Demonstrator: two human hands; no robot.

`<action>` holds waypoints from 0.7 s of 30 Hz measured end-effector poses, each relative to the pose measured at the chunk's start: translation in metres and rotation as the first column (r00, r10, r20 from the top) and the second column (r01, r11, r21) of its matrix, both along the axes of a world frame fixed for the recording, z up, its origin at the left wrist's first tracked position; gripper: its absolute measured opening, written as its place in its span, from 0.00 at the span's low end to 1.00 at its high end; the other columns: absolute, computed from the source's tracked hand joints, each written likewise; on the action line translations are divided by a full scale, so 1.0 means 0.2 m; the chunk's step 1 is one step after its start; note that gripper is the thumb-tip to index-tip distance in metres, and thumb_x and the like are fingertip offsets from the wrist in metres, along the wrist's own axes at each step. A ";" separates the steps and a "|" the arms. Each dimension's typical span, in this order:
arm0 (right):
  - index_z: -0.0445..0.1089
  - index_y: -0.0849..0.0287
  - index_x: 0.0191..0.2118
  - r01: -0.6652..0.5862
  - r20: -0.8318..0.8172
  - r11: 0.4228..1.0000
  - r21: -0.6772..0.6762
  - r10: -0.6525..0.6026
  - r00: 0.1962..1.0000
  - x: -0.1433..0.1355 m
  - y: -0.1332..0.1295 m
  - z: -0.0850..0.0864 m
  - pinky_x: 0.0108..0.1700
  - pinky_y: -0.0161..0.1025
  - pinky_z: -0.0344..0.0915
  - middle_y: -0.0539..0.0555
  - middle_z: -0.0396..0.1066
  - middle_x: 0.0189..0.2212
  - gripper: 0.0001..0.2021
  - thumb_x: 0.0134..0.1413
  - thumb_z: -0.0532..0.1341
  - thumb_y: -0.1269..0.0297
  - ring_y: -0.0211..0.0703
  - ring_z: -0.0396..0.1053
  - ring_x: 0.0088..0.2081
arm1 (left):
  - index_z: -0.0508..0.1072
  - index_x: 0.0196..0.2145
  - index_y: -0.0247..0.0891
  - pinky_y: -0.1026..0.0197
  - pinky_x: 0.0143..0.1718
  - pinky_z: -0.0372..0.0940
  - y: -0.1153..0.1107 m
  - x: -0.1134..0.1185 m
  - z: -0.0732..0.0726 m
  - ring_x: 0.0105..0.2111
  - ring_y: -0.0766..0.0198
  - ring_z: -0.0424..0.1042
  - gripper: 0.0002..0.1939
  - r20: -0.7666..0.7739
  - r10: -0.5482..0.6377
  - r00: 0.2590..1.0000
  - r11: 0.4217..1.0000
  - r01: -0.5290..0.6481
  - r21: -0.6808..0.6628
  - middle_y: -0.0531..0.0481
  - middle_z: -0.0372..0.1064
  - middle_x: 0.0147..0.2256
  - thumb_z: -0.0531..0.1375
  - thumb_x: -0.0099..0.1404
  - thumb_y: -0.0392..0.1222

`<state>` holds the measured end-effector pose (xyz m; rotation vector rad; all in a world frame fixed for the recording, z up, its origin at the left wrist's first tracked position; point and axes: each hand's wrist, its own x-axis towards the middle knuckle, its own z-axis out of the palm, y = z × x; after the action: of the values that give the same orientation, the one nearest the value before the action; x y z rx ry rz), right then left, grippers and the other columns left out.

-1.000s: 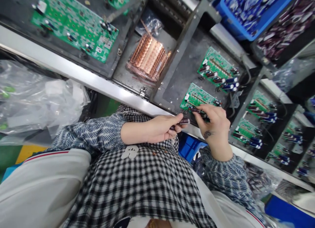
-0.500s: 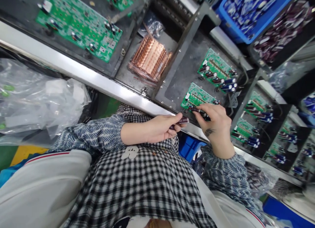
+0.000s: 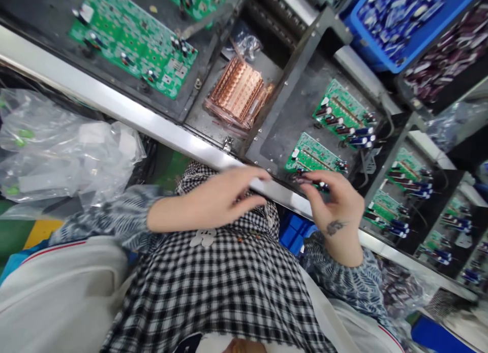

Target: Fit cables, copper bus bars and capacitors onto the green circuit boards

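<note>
My left hand (image 3: 217, 195) is blurred over my lap by the rail, thumb and fingers apart, with nothing visible between them. At the lower edge of the nearer green circuit board (image 3: 314, 152), my right hand (image 3: 335, 203) pinches a dark brown capacitor (image 3: 302, 179) between thumb and forefinger. The capacitor's far end is blurred against the board's near corner. Beyond it lies a second green board (image 3: 343, 109), carrying brown and blue capacitors in a row. Both boards sit in a dark tray (image 3: 280, 132).
A metal rail (image 3: 190, 139) runs along the near edge. Copper-coloured strips (image 3: 240, 94) lie left of the tray. A blue bin (image 3: 396, 63) of blue capacitors and a heap of brown capacitors (image 3: 438, 63) are upper right. Plastic bags (image 3: 68, 155) lie left.
My left hand has moved left, and the brown capacitors it held no longer show in it. My right hand stays near the board's lower edge.
</note>
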<state>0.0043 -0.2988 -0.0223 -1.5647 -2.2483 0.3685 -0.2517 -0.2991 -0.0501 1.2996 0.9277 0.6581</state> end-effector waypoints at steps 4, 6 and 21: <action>0.73 0.55 0.43 0.102 0.080 0.995 0.010 -0.103 0.991 0.04 0.10 -0.11 0.45 0.46 0.73 0.55 0.78 0.40 0.07 0.62 0.62 0.61 0.48 0.77 0.42 | 0.58 0.66 0.30 0.49 0.64 0.55 0.08 -0.32 0.04 0.55 0.55 0.66 0.27 -0.686 0.428 0.589 0.892 -0.154 0.425 0.39 0.59 0.63 0.50 0.75 0.46; 0.73 0.55 0.42 0.094 0.106 0.996 0.005 -0.094 0.990 0.03 0.12 -0.14 0.45 0.45 0.72 0.55 0.78 0.40 0.06 0.63 0.61 0.62 0.48 0.76 0.43 | 0.56 0.67 0.32 0.49 0.63 0.57 0.13 -0.39 0.02 0.56 0.53 0.66 0.28 -0.789 0.380 0.482 0.921 -0.121 0.369 0.41 0.64 0.60 0.49 0.75 0.49; 0.71 0.56 0.43 0.044 0.255 0.999 -0.018 -0.038 0.966 -0.01 0.13 -0.16 0.43 0.43 0.71 0.56 0.76 0.40 0.06 0.63 0.60 0.65 0.48 0.74 0.41 | 0.64 0.64 0.34 0.54 0.54 0.67 0.15 -0.14 -0.08 0.53 0.50 0.73 0.27 -0.691 0.125 0.712 0.893 0.222 0.391 0.38 0.72 0.54 0.53 0.72 0.50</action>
<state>0.0025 -0.2723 -0.0547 -1.7558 -2.4024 0.1920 -0.2805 -0.2695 -0.0663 2.0727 1.4040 0.3153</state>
